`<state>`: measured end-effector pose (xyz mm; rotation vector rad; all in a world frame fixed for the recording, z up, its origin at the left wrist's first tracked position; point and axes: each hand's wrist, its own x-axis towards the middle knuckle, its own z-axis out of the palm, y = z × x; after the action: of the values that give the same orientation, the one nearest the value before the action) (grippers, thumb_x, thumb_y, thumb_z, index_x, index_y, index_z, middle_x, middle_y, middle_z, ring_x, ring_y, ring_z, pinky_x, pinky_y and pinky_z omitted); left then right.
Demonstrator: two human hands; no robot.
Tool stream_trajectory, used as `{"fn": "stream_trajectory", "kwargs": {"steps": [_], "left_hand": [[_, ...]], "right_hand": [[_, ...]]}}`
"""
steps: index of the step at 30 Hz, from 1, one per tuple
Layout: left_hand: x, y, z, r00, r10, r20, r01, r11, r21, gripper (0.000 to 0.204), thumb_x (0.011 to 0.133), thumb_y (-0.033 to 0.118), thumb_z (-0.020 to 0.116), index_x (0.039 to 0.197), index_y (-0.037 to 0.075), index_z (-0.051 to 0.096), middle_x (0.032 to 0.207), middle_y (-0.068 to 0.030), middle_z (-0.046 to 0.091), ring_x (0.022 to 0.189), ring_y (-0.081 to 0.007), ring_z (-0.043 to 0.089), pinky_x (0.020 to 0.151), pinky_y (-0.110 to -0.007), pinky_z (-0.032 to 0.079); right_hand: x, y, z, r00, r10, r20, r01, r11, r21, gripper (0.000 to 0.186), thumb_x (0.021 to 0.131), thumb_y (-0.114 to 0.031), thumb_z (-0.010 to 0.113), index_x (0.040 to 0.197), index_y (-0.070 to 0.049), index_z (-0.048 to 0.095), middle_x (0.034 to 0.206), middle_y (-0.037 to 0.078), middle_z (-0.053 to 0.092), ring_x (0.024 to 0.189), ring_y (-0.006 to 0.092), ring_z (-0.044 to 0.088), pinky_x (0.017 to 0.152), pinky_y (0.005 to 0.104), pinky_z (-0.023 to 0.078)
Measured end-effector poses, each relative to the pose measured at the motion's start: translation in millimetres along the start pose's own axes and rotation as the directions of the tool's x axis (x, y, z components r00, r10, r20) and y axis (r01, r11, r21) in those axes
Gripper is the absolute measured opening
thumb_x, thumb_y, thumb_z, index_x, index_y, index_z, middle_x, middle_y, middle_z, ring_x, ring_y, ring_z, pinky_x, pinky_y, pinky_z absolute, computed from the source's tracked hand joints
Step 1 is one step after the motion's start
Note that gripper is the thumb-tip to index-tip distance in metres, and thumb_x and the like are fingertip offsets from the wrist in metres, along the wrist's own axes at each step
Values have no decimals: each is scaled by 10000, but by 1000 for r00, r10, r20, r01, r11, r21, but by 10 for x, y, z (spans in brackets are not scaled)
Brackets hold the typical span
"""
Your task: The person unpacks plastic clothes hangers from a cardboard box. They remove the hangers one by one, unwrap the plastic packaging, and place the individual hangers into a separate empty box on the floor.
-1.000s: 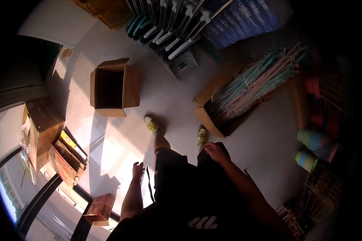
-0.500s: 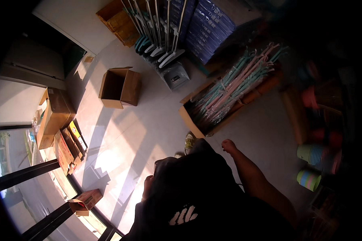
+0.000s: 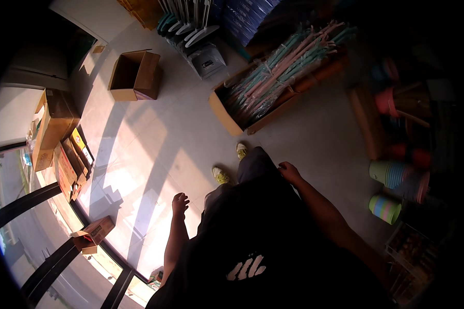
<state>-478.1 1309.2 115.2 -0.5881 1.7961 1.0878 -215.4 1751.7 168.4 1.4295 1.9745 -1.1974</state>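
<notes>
The left hand point(image 3: 180, 202) is held out at the side, fingers loose & apart, w/ nothing seen in it. The right hand point(image 3: 290, 171) is held by the dark shorts point(image 3: 258, 162), fingers bent; its inside is hidden, so it can't be told if it's closed or if anything's gripped. Pale shoes point(image 3: 220, 175) w/ yellow bits are set on the smooth floor point(image 3: 191, 123).

Just ahead, not touched, the long cardboard box point(image 3: 224, 113) is seen, packed w/ thin pink & green poles point(image 3: 273, 82) in crinkly clear wrap. Small steps should be taken here, b/c the box corner could be kicked; arms are best kept loose for balance. The wrap is likely slippery, so a firm grip w/ both hands would be needed.

To the right, round plastic tubs point(image 3: 385, 208) are stacked, striped green, blue & pink. Farther off, a stiff open cardboard box point(image 3: 150, 77), a shiny grey dustpan point(image 3: 210, 62) & long-handled brooms point(image 3: 201, 35) are seen. Near the back, flat blue packs point(image 3: 248, 15) are piled.
</notes>
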Motion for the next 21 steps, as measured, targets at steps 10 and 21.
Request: {"fn": "stream_trajectory", "kwargs": {"steps": [10, 21], "left_hand": [[-2, -514, 1162, 984, -170, 61, 150, 956, 251, 308, 834, 259, 625, 1055, 46, 596, 784, -34, 602, 597, -136, 573, 453, -251, 420], [1187, 2269, 5067, 820, 496, 285, -521, 440, 732, 494, 783, 364, 669, 1164, 65, 572, 1048, -168, 667, 965, -369, 635, 835, -450, 506]], "right_hand": [[831, 774, -1103, 996, 29, -80, -23, 997, 77, 458, 867, -293, 583, 1231, -19, 543, 1175, 179, 603, 1078, 319, 589, 914, 405, 465], [2598, 772, -3163, 991, 128, -50, -95, 904, 417, 399, 909, -267, 556, 1242, -50, 526, 1096, 77, 603, 974, 181, 580, 837, 315, 463]]}}
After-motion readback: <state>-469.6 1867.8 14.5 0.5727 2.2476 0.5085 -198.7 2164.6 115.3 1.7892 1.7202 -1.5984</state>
